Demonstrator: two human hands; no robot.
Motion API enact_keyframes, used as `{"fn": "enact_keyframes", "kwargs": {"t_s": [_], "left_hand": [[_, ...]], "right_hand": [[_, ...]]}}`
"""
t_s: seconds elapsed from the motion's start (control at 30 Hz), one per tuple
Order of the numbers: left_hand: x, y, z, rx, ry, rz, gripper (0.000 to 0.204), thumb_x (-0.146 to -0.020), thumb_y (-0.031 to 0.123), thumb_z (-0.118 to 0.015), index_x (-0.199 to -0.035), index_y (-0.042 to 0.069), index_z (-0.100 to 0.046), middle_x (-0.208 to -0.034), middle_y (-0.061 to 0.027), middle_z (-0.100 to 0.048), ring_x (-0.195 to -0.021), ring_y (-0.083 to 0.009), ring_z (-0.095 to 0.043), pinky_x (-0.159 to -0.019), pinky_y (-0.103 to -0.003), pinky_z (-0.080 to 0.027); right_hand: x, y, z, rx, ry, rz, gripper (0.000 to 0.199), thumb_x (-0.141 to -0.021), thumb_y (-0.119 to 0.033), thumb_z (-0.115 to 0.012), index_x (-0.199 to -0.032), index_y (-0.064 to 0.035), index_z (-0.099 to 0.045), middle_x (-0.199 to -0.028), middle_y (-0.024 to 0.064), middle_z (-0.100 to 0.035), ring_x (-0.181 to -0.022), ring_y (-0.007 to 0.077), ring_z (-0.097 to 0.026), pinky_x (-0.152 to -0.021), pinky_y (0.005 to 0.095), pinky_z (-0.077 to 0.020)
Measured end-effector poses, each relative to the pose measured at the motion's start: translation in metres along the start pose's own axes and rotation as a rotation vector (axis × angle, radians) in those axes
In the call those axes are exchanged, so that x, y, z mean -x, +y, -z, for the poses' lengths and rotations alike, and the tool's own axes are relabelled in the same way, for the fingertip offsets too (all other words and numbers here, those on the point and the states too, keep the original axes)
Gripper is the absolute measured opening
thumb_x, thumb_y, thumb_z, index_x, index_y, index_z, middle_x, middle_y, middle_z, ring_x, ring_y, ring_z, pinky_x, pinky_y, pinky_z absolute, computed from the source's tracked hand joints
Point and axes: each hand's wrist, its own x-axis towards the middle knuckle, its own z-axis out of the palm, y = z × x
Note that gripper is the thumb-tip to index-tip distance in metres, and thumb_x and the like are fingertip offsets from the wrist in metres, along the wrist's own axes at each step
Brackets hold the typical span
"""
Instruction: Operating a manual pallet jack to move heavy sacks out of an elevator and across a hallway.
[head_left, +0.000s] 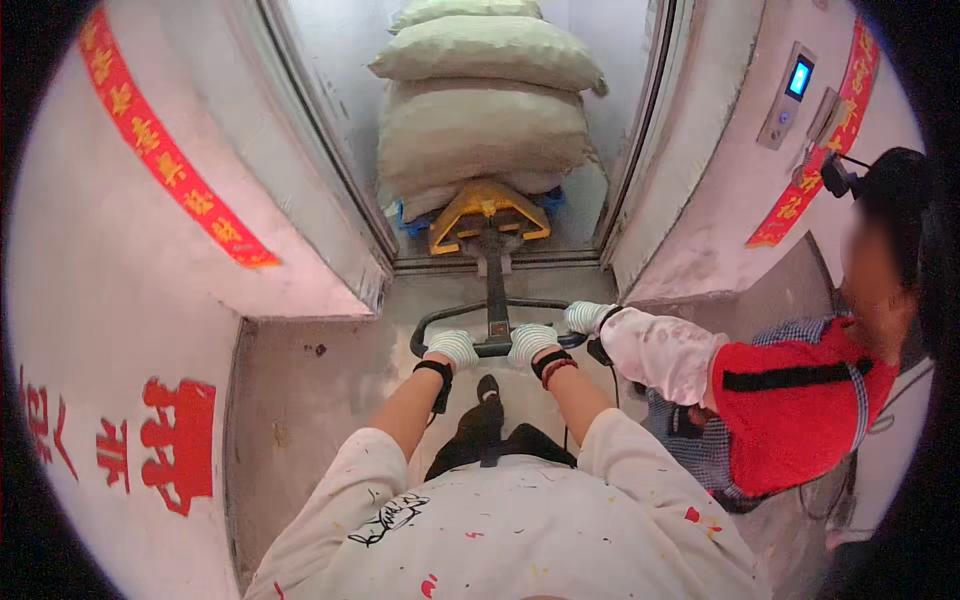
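Observation:
My left hand (453,348), in a striped white glove, is wrapped round the near bar of the black pallet jack handle (497,310). Beside it, my right hand (533,344), gloved alike, grips the same bar just right of the shaft. The yellow pallet jack (490,207) stands ahead at the doorway. Large stuffed sacks (485,130) are piled on a blue pallet (413,222) over its forks. On the handle's right corner rests the gloved hand (586,317) of a co-worker.
A co-worker in a red vest (800,400) stands close on my right. The sacks are inside an elevator-like opening with a metal door track (497,262). A lit control panel (790,92) is on the right wall. Red paper banners (175,150) hang on both sides.

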Motion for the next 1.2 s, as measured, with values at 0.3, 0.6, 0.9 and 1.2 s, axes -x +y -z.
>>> {"fn": "enact_keyframes", "kwargs": {"t_s": [0.3,0.6,0.9,1.2], "left_hand": [[0.113,0.071,-0.120,-0.035,0.137,-0.037,0.044,-0.086,0.036,-0.066,-0.116,0.007,-0.079,-0.122,-0.0206,-0.074,-0.115,-0.0374,-0.071,-0.097,-0.047,-0.056],[0.241,0.102,-0.145,-0.020,0.341,-0.035,0.041,-0.088,0.032,-0.063,-0.117,0.009,-0.080,-0.124,-0.0179,-0.075,-0.118,-0.0363,-0.070,-0.100,-0.047,-0.055],[0.354,0.115,-0.230,0.084,0.273,-0.132,0.037,-0.088,0.030,-0.061,-0.106,0.005,-0.080,-0.112,-0.0236,-0.076,-0.104,-0.0424,-0.073,-0.090,-0.051,-0.058],[0.522,0.165,-0.333,0.107,0.294,-0.160,0.036,-0.086,0.033,-0.063,-0.100,0.005,-0.081,-0.096,-0.0223,-0.077,-0.093,-0.0414,-0.075,-0.083,-0.050,-0.059]], "right_hand": [[0.136,0.012,-0.100,0.069,0.023,-0.076,0.039,-0.090,-0.034,-0.066,-0.119,-0.0128,-0.079,-0.130,0.0127,-0.074,-0.117,0.0337,-0.072,-0.093,0.0495,-0.0579],[0.242,-0.012,-0.139,0.043,0.129,-0.020,0.049,-0.082,-0.039,-0.069,-0.118,-0.0084,-0.078,-0.127,0.0201,-0.073,-0.119,0.0378,-0.070,-0.103,0.0479,-0.0547],[0.366,-0.050,-0.222,0.121,0.143,-0.044,0.045,-0.082,-0.036,-0.066,-0.115,-0.0080,-0.079,-0.122,0.0200,-0.074,-0.115,0.0389,-0.070,-0.099,0.0462,-0.0561],[0.555,-0.084,-0.314,0.123,0.156,0.003,0.039,-0.085,-0.036,-0.062,-0.111,-0.0119,-0.080,-0.116,0.0177,-0.077,-0.111,0.0368,-0.073,-0.097,0.0482,-0.0566]]}}
